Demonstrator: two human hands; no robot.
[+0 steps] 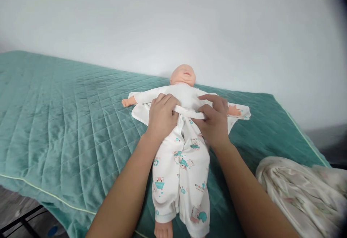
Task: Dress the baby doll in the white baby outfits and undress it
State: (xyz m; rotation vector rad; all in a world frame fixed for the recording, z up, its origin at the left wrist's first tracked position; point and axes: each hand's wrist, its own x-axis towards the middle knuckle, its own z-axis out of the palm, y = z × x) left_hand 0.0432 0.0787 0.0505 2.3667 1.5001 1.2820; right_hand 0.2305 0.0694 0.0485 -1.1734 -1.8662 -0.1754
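Note:
A baby doll (182, 74) lies on its back with its head toward the wall and its arms spread. It wears a white long-sleeved top (187, 95) and white baby pants (183, 162) printed with small animals. At the waist, my left hand (164, 113) has its fingers curled round one side of the waistband. My right hand (214, 118) pinches the other side between thumb and fingers, with the index finger stretched over the doll's belly. Between my hands the waistband is lifted and rolled. A white garment (140, 112) is spread out under the doll's arms and torso.
A green quilted bedspread (81, 122) covers the bed and meets a plain wall (151, 24) behind the doll. At the lower right lies a crumpled pale floral cloth (300, 194). A dark metal frame (24, 220) shows below the bed edge at lower left.

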